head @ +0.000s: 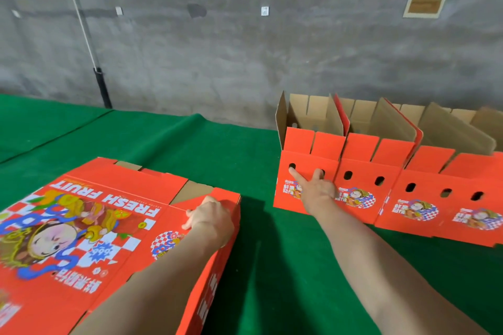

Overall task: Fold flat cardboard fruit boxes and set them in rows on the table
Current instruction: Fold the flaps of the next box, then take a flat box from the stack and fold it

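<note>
A stack of flat red printed fruit boxes (103, 226) lies at the near left of the green table (190, 149). My left hand (211, 216) grips the far right corner of the top flat box, fingers curled over its edge. A row of folded red boxes stands at the right, flaps up. My right hand (315, 187) touches the front wall of the leftmost folded box (307, 160), with two straight fingers reaching to its two round holes. To its right stand a second folded box (364, 168) and a third (441, 190).
A grey concrete wall (245, 49) rises right behind the table, with posters along its top. A black pole (102, 84) stands at the table's back left. Green felt shows between the stack and the row.
</note>
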